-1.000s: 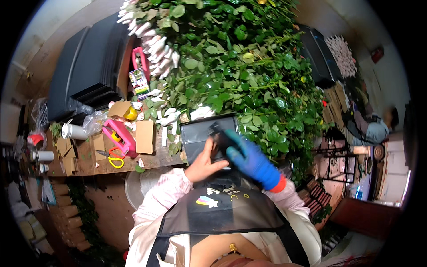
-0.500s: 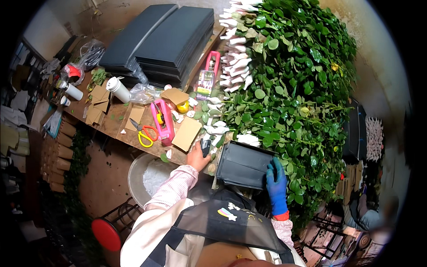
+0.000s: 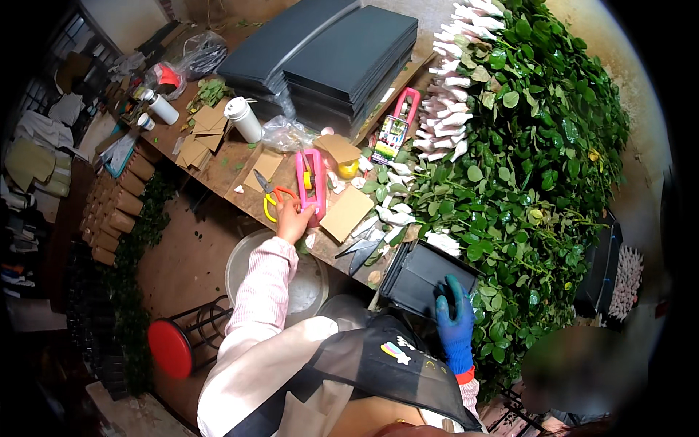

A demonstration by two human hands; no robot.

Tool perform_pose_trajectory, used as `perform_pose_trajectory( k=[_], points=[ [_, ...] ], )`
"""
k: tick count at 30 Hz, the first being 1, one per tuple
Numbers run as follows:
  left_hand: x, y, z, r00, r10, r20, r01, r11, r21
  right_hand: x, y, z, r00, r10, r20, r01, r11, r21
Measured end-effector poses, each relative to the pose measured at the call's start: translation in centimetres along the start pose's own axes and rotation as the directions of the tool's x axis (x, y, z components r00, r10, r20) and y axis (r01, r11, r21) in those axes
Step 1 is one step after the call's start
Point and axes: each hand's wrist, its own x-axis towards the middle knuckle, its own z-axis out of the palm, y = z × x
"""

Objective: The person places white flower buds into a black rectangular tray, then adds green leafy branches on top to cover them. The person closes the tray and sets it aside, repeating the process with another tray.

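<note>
My left hand [image 3: 293, 221] is bare and reaches over the table's front edge. Its fingers are drawn together at the near end of a pink tape dispenser [image 3: 312, 182] with a yellow roll; what they pinch is hidden. Beside them lie scissors [image 3: 271, 199] with yellow and orange handles, partly covered by the hand. In a blue-green glove, my right hand [image 3: 455, 319] rests at the right side of a shallow black tray-like piece [image 3: 419, 273], its fingers stretched over it and thumb apart. A dark flat blade-shaped thing [image 3: 360, 252] lies left of that piece.
Leafy stems [image 3: 539, 153] with white-wrapped heads [image 3: 455, 95] pile up on the right. Stacked dark sheets [image 3: 349, 54] stand at the back. Cardboard pieces [image 3: 347, 214], a white cup [image 3: 242, 119] and another pink dispenser [image 3: 408, 105] lie about. Below are a bucket [image 3: 317, 273] and red stool [image 3: 171, 348].
My left hand has let go of the dark thing and moved left to the pink dispenser. My right hand has shifted onto the black piece. The view has turned, moving the table rightward.
</note>
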Motion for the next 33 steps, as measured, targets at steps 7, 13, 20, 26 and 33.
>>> perform_pose_trajectory(
  k=[7, 13, 20, 26, 33],
  points=[
    [3.4, 0.1, 1.7, 0.970, -0.158, 0.183, 0.224, 0.872, -0.435, -0.2, -0.9, -0.4, 0.998, -0.061, -0.024, 0.056, 0.981, -0.184],
    [-2.4, 3.3, -1.6, 0.981, 0.000, 0.196, 0.014, 0.998, -0.066, -1.3, 0.0, -0.7, 0.999, -0.012, -0.046, 0.007, 0.994, -0.113],
    [-4.5, 1.6, -0.6, 0.954, -0.041, 0.297, -0.160, 0.768, 0.620, -0.9, 0.1, -1.7, 0.996, -0.035, -0.086, 0.020, 0.985, -0.169],
    [-12.3, 17.3, 1.2, 0.723, 0.335, 0.605, -0.245, 0.942, -0.228, -2.0, 1.5, -3.7, 0.979, 0.036, -0.199, -0.056, 0.993, -0.100],
    [-17.9, 23.5, 8.8, 0.671, 0.400, 0.624, -0.622, 0.763, 0.179, -1.5, -0.1, -3.7, 0.993, 0.009, -0.117, -0.017, 0.997, -0.071]
  ],
)
